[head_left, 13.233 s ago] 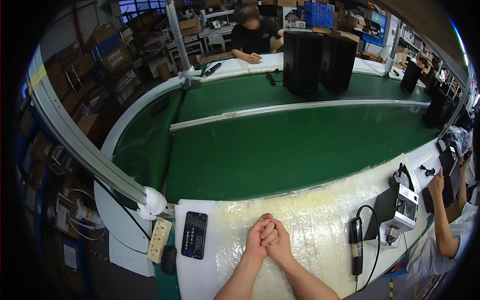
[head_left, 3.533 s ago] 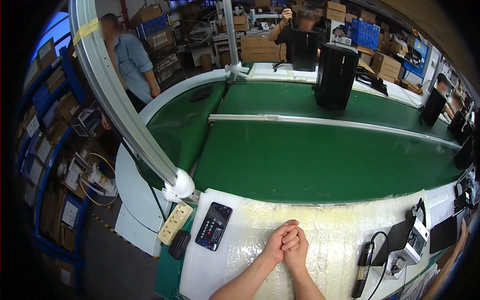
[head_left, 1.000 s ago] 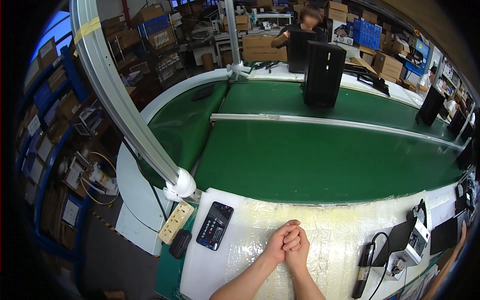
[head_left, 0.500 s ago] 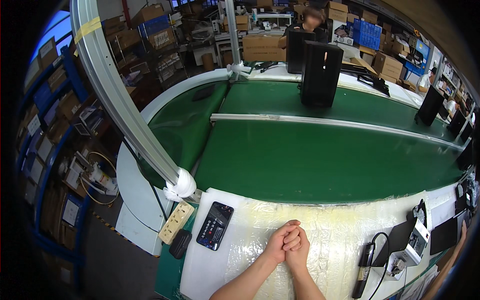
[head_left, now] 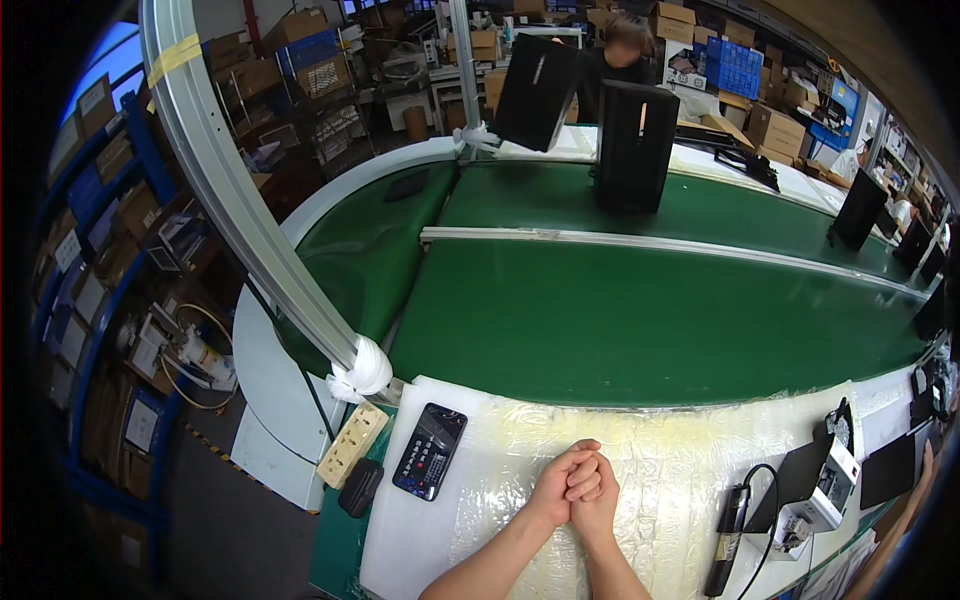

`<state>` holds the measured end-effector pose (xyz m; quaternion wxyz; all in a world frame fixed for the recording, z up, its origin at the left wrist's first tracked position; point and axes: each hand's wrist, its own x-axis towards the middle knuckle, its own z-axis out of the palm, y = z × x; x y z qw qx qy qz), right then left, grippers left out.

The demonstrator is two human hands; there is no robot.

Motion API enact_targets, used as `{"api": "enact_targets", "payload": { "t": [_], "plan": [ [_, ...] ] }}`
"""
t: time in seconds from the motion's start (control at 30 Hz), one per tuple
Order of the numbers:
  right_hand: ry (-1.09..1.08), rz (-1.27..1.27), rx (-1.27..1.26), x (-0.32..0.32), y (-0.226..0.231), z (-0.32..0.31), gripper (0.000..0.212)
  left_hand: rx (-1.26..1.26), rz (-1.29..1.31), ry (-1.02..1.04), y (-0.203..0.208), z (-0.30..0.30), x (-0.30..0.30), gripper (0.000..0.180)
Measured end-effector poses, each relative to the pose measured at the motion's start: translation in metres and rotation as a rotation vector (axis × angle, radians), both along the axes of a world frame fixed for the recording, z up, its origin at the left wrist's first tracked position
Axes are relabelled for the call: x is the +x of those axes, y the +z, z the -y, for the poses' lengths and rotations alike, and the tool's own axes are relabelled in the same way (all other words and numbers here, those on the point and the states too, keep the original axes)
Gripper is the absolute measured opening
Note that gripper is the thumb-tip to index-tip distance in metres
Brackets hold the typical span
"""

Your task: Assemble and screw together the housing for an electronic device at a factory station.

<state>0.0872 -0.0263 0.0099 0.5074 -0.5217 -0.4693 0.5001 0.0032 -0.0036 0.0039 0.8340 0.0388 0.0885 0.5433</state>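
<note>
My left hand [head_left: 553, 488] and my right hand [head_left: 597, 492] are clasped together, fingers folded over one another, above the plastic-wrapped pad [head_left: 680, 450] on the near worktop. No object shows between them. To their left a phone [head_left: 430, 452] with a lit screen lies on white foam sheet. Right of the hands is a black handheld tool [head_left: 727, 545] with a cord. Farther right sits a white and black box-like device [head_left: 833, 490].
A green conveyor belt [head_left: 640, 320] runs beyond the worktop, with a metal rail [head_left: 650, 242] along it. Tall black box-shaped units [head_left: 635, 150] stand on its far lane. A power strip [head_left: 353, 445], a small black case [head_left: 361, 487] and a metal post [head_left: 235, 190] are at left.
Across the belt, a co-worker has lifted one black box-shaped unit and tilted it leftward. The unit standing on the far lane has shifted slightly left. My clasped hands have stayed still.
</note>
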Motion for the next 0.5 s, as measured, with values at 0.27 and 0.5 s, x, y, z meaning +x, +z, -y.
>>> {"api": "enact_targets", "payload": {
  "t": [0.27,0.5],
  "plan": [
    [-0.012,0.062,0.047,-0.002,-0.002,-0.003,0.033,-0.046,-0.040,0.031,0.008,0.001,0.000,0.024],
    [-0.024,-0.018,0.110,0.001,-0.008,-0.008,0.035,0.053,0.021,0.074,0.002,-0.003,0.004,0.021]
  ]
}}
